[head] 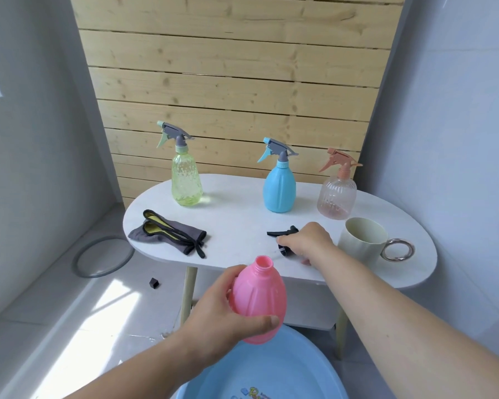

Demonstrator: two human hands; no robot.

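Left hand grips the capless pink bottle. Right hand seemingly grasps the black spray head to refit it. Next, it needs screwing on.

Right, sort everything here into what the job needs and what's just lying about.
In use: pink bottle in left hand; black spray head gripped by right hand; blue basin below.
Lying about: green spray bottle, blue spray bottle, peach spray bottle, cream mug, grey cloth.

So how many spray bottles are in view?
4. Green, blue and peach stand at the table's back. The pink one, headless, is gripped by the left hand above the basin; the right hand grips a black head. None seems hidden.
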